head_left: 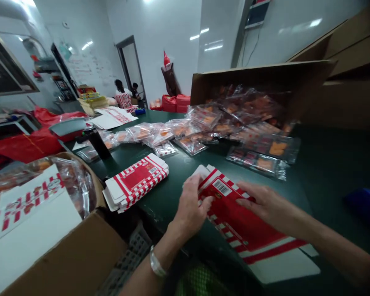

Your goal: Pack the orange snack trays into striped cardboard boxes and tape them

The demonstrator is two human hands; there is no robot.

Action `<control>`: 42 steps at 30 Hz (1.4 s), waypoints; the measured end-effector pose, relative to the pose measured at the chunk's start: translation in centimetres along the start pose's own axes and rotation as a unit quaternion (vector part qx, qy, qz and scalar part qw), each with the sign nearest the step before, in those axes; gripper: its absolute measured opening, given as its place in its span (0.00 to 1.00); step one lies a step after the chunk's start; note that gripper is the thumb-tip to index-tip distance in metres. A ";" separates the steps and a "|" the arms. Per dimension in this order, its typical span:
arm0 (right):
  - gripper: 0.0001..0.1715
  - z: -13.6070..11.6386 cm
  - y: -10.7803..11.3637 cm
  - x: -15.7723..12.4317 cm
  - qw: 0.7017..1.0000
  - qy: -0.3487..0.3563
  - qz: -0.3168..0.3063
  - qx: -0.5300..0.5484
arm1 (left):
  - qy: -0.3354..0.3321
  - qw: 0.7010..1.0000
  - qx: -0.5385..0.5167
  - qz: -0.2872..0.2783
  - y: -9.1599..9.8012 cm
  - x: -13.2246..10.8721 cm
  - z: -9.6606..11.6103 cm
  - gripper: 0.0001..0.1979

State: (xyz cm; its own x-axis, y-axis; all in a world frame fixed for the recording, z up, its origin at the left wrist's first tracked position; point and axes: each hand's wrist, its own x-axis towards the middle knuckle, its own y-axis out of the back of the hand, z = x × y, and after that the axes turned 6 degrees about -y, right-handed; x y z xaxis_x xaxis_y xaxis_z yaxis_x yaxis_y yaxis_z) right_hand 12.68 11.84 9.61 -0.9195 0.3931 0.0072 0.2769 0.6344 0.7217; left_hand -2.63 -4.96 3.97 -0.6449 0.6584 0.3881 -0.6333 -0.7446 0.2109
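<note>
A red and white striped carton (234,213) with a barcode lies slanted at the table's front edge, its white flaps spread at the near end. My left hand (193,203) grips its far left end, thumb on the red face and fingers at the white flap. On the carton's right edge my right hand (262,201) is closed, thumb on top and fingers mostly hidden beyond the edge. Left of my hands sits a stack of flat striped cartons (138,179). Clear packets with orange contents (191,144) are spread behind, some spilling from a tipped cardboard box (249,74).
A black bottle (97,142) stands on the green table (126,158) at left. An open carton (80,246) with packets and printed sheets fills the lower left. A blue object (365,207) lies far right. People are in the background.
</note>
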 end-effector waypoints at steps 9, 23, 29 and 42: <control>0.34 1.1 1.7 -2.4 0.983 -0.096 -0.146 -0.053 | 0.170 0.906 -0.231 -0.312 -3.6 2.8 -2.4 0.12; 0.48 7.8 3.2 -2.0 0.899 -0.253 -0.087 0.348 | 0.283 0.888 -0.348 -0.098 -6.2 1.3 -3.1 0.23; 0.59 7.2 1.8 -4.4 0.850 -0.244 -0.035 0.465 | 0.266 0.831 -0.484 -0.068 -12.0 -1.4 0.0 0.30; 0.38 7.3 -2.6 -10.1 0.741 -0.246 0.022 0.624 | 0.331 0.856 -0.316 -0.239 -8.8 -3.1 1.3 0.25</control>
State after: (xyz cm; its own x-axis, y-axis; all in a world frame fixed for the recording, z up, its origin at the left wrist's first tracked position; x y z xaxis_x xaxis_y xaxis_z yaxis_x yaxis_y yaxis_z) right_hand 23.30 11.12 2.63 -0.7740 0.4317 -0.4632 0.6282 0.6145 -0.4771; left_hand 5.53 -0.56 2.10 -0.2159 0.9451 -0.2451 -0.8625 -0.3023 -0.4058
